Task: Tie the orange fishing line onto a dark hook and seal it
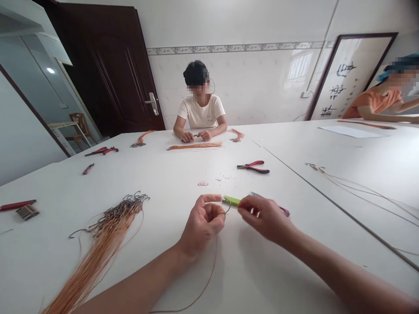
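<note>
My left hand (204, 222) is closed on a dark curved hook (228, 206), pinched between thumb and fingers, with tape round one finger. A thin orange-brown line (214, 266) hangs from this hand and curves down to the table. Just right of the hook, my right hand (263, 216) has its thumb and fingertips pressed together; what lies between them is too small to make out. A bright green object (231, 200) shows between the hands. Behind the right hand, a purple-handled tool (284, 211) is partly hidden.
A bundle of hooks (121, 211) with orange lines lies left. Red-handled pliers (253, 167) are ahead; more pliers (102, 151) and a small block (28, 212) lie left. Loose lines (356, 185) cross the right side. One person sits opposite, another at far right.
</note>
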`<action>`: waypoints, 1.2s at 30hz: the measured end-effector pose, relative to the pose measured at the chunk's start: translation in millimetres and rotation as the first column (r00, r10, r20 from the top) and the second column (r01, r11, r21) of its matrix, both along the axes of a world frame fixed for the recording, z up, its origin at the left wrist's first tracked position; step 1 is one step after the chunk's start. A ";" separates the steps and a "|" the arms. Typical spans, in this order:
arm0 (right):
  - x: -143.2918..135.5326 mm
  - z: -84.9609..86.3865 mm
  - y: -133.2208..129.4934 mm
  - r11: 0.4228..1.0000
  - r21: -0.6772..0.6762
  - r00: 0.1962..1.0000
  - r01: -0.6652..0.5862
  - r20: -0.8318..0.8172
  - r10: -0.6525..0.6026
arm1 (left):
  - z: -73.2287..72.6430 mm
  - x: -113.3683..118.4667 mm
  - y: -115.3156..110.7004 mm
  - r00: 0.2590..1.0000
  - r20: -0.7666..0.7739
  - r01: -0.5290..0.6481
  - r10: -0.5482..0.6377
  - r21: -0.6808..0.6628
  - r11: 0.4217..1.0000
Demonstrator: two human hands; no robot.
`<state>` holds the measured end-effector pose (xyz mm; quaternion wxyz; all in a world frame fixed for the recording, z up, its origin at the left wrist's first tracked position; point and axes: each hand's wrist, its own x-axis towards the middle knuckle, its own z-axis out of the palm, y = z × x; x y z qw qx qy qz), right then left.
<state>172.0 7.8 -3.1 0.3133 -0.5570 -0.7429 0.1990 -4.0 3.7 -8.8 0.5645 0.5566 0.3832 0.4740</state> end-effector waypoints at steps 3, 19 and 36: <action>23.2 -5.5 14.5 0.982 0.125 0.935 0.139 0.309 -0.172 | 2.0 -1.7 2.4 0.997 0.035 -0.072 0.073 -0.031 0.997; 38.4 -6.7 24.9 0.979 -0.056 0.940 0.196 0.297 -0.171 | 2.3 -2.9 2.8 0.993 0.059 -0.093 0.098 -0.074 0.993; -10.6 -2.0 -11.4 0.956 -0.217 0.942 -0.195 -0.313 0.121 | -1.6 7.1 -7.0 0.995 0.083 0.055 -0.051 -0.047 0.997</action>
